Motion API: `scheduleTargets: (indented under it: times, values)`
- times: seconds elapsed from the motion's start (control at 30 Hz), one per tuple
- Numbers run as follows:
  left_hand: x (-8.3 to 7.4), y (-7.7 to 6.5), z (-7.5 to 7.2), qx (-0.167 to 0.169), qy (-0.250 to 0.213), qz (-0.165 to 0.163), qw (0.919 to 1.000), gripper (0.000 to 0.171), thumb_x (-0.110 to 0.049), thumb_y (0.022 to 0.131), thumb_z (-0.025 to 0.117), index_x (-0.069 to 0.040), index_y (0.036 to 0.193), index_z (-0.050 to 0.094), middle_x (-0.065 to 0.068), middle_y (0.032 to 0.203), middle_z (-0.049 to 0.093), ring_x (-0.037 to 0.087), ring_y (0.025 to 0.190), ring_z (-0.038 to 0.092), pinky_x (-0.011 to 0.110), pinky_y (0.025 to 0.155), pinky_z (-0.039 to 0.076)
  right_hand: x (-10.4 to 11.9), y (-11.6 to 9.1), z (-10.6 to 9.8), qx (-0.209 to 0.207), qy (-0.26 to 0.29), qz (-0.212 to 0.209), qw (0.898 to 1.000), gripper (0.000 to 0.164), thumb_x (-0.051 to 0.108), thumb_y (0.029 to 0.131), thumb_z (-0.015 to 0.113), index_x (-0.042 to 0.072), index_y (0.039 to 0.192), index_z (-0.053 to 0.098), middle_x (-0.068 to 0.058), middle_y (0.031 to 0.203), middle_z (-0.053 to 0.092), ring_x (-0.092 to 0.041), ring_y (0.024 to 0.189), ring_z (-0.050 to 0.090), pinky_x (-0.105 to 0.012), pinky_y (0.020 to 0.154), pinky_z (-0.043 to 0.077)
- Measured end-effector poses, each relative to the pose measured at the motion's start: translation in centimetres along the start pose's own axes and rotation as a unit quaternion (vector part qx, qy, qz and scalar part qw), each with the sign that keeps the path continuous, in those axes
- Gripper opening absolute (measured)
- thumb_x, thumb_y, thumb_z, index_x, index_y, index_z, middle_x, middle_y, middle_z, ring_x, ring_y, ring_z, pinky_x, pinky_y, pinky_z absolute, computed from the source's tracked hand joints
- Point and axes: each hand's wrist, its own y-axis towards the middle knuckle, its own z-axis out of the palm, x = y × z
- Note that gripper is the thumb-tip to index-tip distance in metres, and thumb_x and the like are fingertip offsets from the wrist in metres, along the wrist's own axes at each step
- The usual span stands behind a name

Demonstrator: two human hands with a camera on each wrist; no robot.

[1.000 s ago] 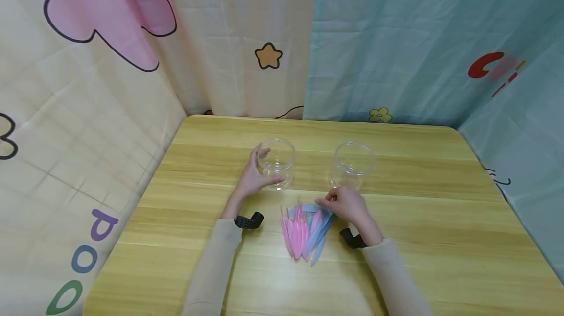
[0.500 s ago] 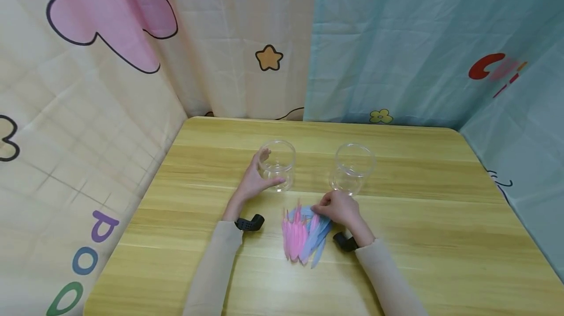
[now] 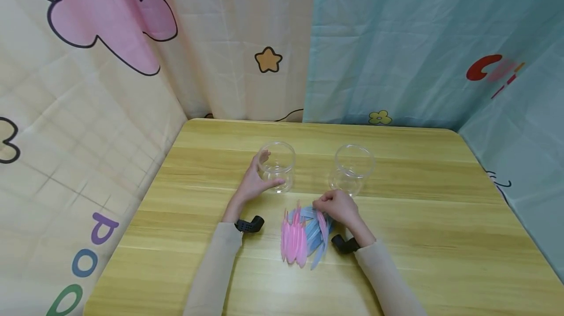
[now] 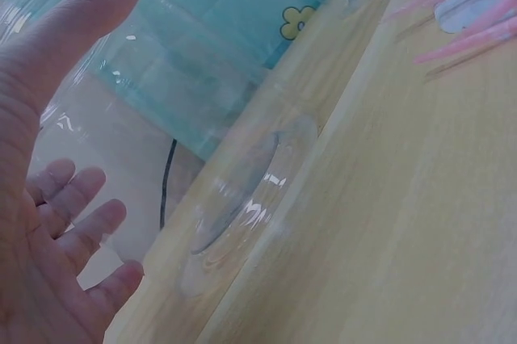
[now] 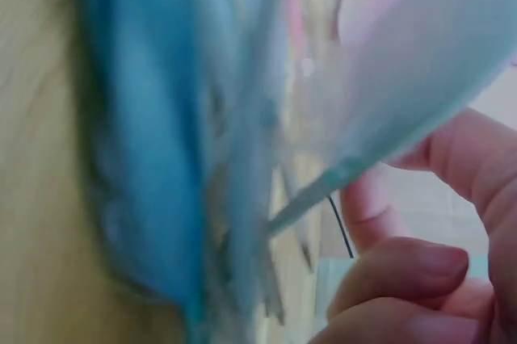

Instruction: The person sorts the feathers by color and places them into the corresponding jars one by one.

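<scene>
In the head view a pile of feathers lies mid-table: pink feathers (image 3: 293,242) on the left, blue feathers (image 3: 314,237) on the right. My right hand (image 3: 339,206) pinches a feather at the pile's upper right; a pink feather (image 3: 323,225) hangs just below its fingertips. Close up in the right wrist view, a pale blue-grey feather (image 5: 436,61) covers part of the fingers, so the exact hold is partly hidden. My left hand (image 3: 254,179) holds the side of a clear round jar (image 3: 282,179), thumb in front and fingers behind; the jar stands upright on the table.
A second clear jar (image 3: 354,171) stands upright to the right, just beyond my right hand. The wooden table (image 3: 440,218) ends at patterned curtains (image 3: 374,51) behind and at both sides. Black wrist cameras sit on both wrists.
My right hand has shifted slightly left over the pile. One pink feather has moved right, away from the other pink ones, baring more blue feathers. The left hand stays at its jar.
</scene>
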Motion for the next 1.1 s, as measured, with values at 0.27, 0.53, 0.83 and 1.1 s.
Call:
scheduleTargets:
  times: [0.27, 0.53, 0.83, 1.1]
  values:
    - [-0.2, -0.2, 0.0, 0.000, 0.001, -0.007, 1.0000, 0.107, -0.042, 0.068, 0.085, -0.017, 0.150, 0.021, -0.004, 0.148, 0.034, 0.019, 0.136, 0.028, 0.053, 0.106, 0.022, 1.1, -0.3, -1.0, -0.042, 0.163, -0.003, 0.986, 0.026, 0.029, 0.084, 0.073, 0.004, 0.080, 0.067, 0.001, 0.060, 0.047, -0.012, 0.054, 0.040, -0.023, 0.047, 0.031]
    - [-0.3, -0.2, 0.0, -0.002, 0.000, -0.008, 1.0000, 0.106, -0.042, 0.068, 0.085, -0.017, 0.149, 0.022, -0.004, 0.147, 0.034, 0.019, 0.135, 0.028, 0.053, 0.106, 0.022, 4.7, 0.5, -2.7, -0.122, 0.270, -0.078, 0.952, 0.026, 0.028, 0.086, 0.072, 0.002, 0.088, 0.069, 0.002, 0.056, 0.034, -0.011, 0.051, 0.030, -0.023, 0.047, 0.024]
    - [-0.2, -0.2, 0.0, -0.002, -0.011, -0.005, 0.9999, 0.108, -0.043, 0.067, 0.085, -0.013, 0.149, 0.022, -0.001, 0.147, 0.035, 0.023, 0.135, 0.029, 0.056, 0.104, 0.023, 8.9, 4.8, -3.7, -0.199, 0.318, -0.166, 0.912, 0.024, 0.022, 0.088, 0.070, -0.001, 0.095, 0.069, 0.000, 0.057, 0.037, -0.011, 0.048, 0.031, -0.023, 0.044, 0.025]
    - [-0.1, -0.3, 0.1, -0.003, -0.016, 0.002, 0.9999, 0.106, -0.041, 0.068, 0.085, -0.015, 0.150, 0.022, -0.002, 0.146, 0.036, 0.021, 0.135, 0.029, 0.053, 0.105, 0.024, 11.4, 8.1, -2.3, -0.249, 0.333, -0.238, 0.877, 0.023, 0.019, 0.087, 0.071, -0.003, 0.089, 0.068, 0.000, 0.057, 0.037, -0.011, 0.047, 0.030, -0.023, 0.043, 0.023]
